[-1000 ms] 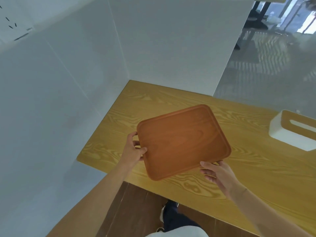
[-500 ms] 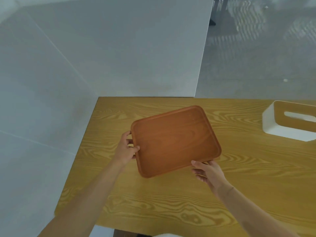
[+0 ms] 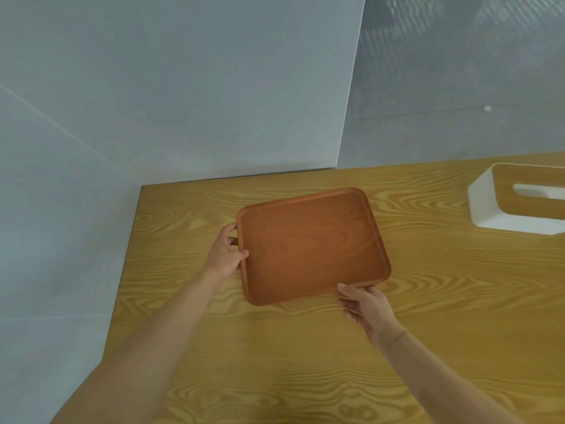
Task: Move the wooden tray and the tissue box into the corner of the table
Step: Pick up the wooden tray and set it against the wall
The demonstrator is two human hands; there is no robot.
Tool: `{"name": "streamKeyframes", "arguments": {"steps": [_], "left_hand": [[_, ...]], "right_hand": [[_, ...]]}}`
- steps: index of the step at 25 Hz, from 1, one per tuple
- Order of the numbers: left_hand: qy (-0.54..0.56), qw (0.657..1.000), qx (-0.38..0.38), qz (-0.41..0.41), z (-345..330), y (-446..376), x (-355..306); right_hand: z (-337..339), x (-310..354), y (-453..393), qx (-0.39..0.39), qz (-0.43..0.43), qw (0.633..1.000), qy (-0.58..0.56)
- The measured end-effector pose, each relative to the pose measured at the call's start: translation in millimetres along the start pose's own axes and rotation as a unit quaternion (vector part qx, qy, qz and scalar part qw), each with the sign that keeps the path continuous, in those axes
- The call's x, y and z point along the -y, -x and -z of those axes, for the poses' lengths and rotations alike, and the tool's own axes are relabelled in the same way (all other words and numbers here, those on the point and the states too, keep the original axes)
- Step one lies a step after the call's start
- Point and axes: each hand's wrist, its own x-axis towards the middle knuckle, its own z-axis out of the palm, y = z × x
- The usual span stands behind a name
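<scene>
A reddish-brown wooden tray [image 3: 312, 244] with a raised rim and rounded corners is held between both hands over the light wood table [image 3: 275, 362]. My left hand [image 3: 225, 254] grips its left edge, thumb on the rim. My right hand [image 3: 365, 304] holds its near right corner from below. The tray is turned slightly and lies a short way from the table's far left corner [image 3: 146, 191]. The white tissue box [image 3: 519, 198], topped by a wooden lid with a slot, stands at the far right, partly cut off by the frame.
White partition walls [image 3: 183, 87] close the table's left and far sides and meet at the corner. Past the far edge on the right is a grey floor [image 3: 458, 87]. Bare table surface lies between the tray and the tissue box.
The view has swung forward and down, so the table corner is now closer. Both hands have carried the tray toward the far left corner, and it has turned squarer to the table.
</scene>
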Motion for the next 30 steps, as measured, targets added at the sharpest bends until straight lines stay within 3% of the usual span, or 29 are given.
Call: {"name": "streamKeyframes", "arguments": {"steps": [14,25,30], "left_hand": [[-0.086,0.996,0.014,-0.036,22,-103,5],[-0.191,0.977,-0.052,-0.084,10,-100,5],[-0.226,0.966,-0.071,-0.107,15,-92,5]], "right_hand": [[-59,-1,-48,-0.056,-0.057,0.997,-0.018],[-51,18,-55,-0.047,-0.098,0.990,0.089],[-52,24,-52,-0.043,-0.105,0.972,0.206]]}}
